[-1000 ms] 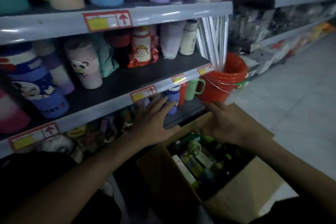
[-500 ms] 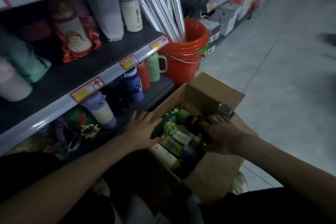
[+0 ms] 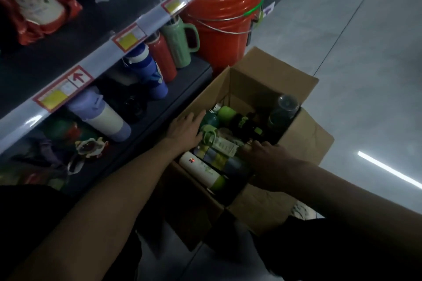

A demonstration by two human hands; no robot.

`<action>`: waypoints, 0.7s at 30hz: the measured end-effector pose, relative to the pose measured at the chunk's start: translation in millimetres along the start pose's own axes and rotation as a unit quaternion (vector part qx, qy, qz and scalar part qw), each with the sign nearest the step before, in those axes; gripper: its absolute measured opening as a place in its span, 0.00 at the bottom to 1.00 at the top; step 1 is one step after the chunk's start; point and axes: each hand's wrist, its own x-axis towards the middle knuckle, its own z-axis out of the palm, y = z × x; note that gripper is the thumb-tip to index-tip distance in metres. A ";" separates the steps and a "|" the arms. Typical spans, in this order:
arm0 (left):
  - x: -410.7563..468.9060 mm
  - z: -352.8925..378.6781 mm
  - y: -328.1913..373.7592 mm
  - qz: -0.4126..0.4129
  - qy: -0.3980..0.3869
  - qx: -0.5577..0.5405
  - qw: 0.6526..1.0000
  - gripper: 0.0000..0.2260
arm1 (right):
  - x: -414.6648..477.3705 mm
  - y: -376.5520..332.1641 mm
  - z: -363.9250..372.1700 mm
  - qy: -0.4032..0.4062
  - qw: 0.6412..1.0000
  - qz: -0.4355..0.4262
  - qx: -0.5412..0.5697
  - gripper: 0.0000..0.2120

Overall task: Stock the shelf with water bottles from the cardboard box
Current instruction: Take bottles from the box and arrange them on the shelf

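- Looks like early days: the cardboard box (image 3: 251,80) sits between the person's two hands and is packed with water bottles (image 3: 219,159), so pretty much all the stocking is left to do.
- The shelf (image 3: 180,86) just beyond the left hand has a few bottles on it already, plus a gap.
- Left hand (image 3: 186,131): fingers flat and straight at the box edge, tips touching a dark green bottle (image 3: 210,120), gripping nothing.
- Right hand (image 3: 267,157): down among the bottles, fingers bent. Can't tell if it's got one.

Single head-worn view, looking steeply down (tilted), close above cardboard box (image 3: 269,80), shelf (image 3: 137,29) at left
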 end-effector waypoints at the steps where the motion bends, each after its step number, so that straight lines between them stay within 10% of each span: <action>1: 11.6 -0.4 1.9 0.005 0.007 0.000 1.000 0.33 | 3.1 -0.4 1.7 0.005 1.000 -0.003 0.002 0.30; 21: 120.6 25.9 16.8 0.028 -0.131 0.090 0.987 0.25 | 39.8 -2.2 15.3 -0.032 0.999 -0.010 -0.012 0.32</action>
